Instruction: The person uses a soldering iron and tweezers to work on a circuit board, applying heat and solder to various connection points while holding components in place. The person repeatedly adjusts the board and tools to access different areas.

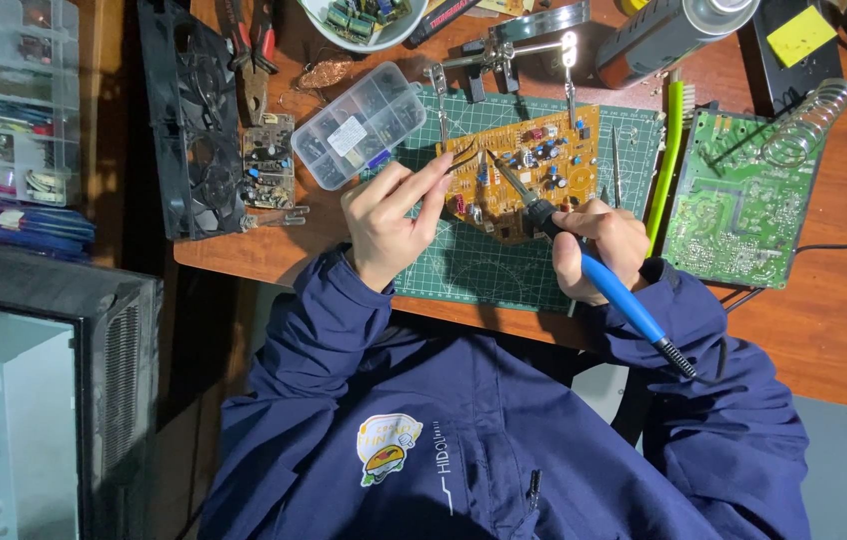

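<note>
We solder: right hand grasps the blue soldering iron, tip on the yellow circuit board clamped over the green mat. Left hand pinches tweezers at the board's edge. We'd steady both wrists on the bench.

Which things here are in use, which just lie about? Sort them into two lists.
In use:
left hand holding tweezers
right hand holding soldering iron
orange board in clip stand
green mat

Lying about:
green board
parts box
small board
fan
pliers
bowl
</note>
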